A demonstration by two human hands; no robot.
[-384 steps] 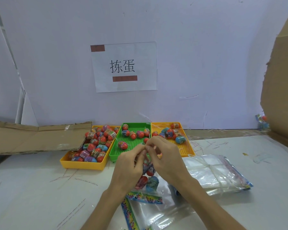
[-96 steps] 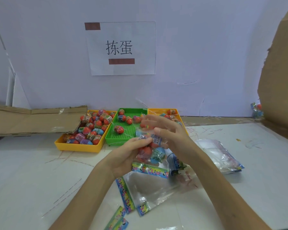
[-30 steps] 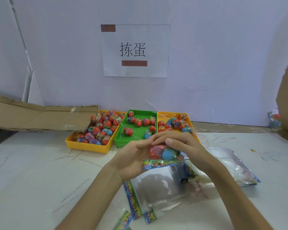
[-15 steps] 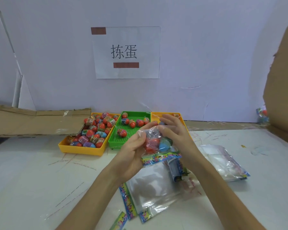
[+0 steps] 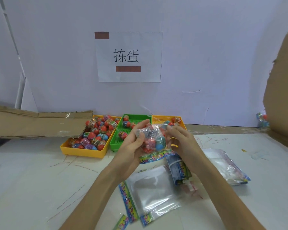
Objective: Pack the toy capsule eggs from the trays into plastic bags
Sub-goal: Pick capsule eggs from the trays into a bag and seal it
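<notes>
Shifted to the filled bag's (image 5: 147, 131) top corners, left hand (image 5: 131, 147) and right hand (image 5: 181, 143) pinch it; keep eggs (image 5: 156, 142) low; seal evenly.

The person's left hand (image 5: 130, 150) and right hand (image 5: 184, 144) are bare. The left arm (image 5: 93, 196) and the right arm (image 5: 223, 196) are bare too, all the way down to the bottom edge. The arms are long and thin. The fingers (image 5: 140, 126) are long and slim.
</notes>
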